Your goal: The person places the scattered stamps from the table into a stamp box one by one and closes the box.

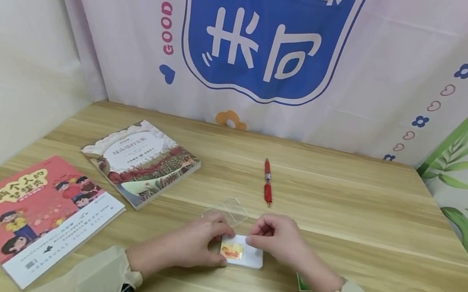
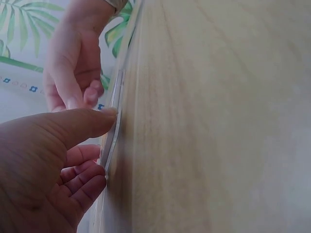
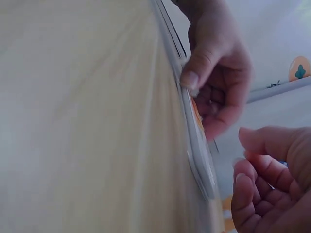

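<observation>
A small white card (image 1: 252,257), seemingly more than one layer thick, lies on the table with a yellow-and-orange picture on its left part. My left hand (image 1: 200,243) grips its left side, thumb on the near edge and fingers at the far edge. Over the card's far right corner is my right hand (image 1: 276,238), its fingers loosely bent. In the right wrist view a small gap shows between the right thumb and forefinger, with nothing visible held there. Just behind the left fingers sits a clear plastic box or lid (image 1: 234,208), partly hidden by that hand.
A red pen (image 1: 267,184) lies beyond the right hand. To the left are a pink-and-white book (image 1: 39,218) and a thicker illustrated book (image 1: 140,162). A green item (image 1: 303,283) shows partly beneath the right forearm. Printed curtains (image 1: 362,104) border the table's back.
</observation>
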Motion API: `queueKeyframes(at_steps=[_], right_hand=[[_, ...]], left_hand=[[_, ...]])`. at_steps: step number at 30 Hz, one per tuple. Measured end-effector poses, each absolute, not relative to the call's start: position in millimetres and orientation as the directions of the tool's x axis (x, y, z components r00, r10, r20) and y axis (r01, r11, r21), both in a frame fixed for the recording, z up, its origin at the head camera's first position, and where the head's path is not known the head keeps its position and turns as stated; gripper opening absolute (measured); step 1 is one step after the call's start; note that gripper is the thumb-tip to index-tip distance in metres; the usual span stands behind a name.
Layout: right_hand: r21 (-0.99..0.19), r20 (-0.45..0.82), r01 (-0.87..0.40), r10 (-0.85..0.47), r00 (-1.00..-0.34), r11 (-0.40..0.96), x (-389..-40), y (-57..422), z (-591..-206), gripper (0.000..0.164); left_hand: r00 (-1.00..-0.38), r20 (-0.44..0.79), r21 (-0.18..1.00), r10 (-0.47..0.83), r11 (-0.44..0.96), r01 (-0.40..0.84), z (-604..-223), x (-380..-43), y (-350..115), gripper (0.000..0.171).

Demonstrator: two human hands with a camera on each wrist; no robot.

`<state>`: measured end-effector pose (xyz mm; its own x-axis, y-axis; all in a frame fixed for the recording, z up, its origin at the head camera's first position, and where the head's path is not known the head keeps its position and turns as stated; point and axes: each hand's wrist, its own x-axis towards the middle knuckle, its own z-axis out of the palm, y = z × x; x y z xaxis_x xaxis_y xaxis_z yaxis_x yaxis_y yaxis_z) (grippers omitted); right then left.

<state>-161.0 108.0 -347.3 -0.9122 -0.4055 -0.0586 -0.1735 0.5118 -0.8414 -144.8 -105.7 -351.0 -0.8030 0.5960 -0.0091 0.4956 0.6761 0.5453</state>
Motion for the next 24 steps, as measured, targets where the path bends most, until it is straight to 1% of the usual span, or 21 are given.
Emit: queueKeyframes(at_steps=[4, 9, 13, 16, 21, 24], right_hand=[[-0.833, -0.059, -0.178, -0.404, -0.913, 0.524, -157, 126, -342, 0.014], [-0.823, -0.092, -0.173, -0.427, -0.9, 0.542, -149, 149, -339, 0.022], [-0.804, -0.101, -0.209, -0.474, -0.875, 0.557, -143, 166, -341, 0.029], [-0.789, -0.085, -0.247, -0.498, -0.863, 0.562, -139, 176, -343, 0.032], [-0.793, -0.05, -0.275, -0.507, -0.86, 0.544, -134, 190, -348, 0.026], [-0.805, -0.009, -0.319, -0.549, -0.836, 0.5, -132, 199, -352, 0.021]], left_hand=[[-0.807, -0.006, 0.543, 0.591, 0.68, 0.494, -351, -144, -105, 0.046], [-0.808, -0.005, 0.538, 0.589, 0.683, 0.494, -350, -144, -105, 0.046], [-0.807, -0.007, 0.539, 0.59, 0.682, 0.494, -350, -143, -105, 0.046], [-0.808, -0.007, 0.541, 0.589, 0.682, 0.493, -351, -144, -105, 0.046], [-0.808, -0.007, 0.545, 0.589, 0.68, 0.491, -351, -144, -105, 0.046], [-0.807, -0.007, 0.547, 0.591, 0.678, 0.491, -352, -144, -105, 0.046]])
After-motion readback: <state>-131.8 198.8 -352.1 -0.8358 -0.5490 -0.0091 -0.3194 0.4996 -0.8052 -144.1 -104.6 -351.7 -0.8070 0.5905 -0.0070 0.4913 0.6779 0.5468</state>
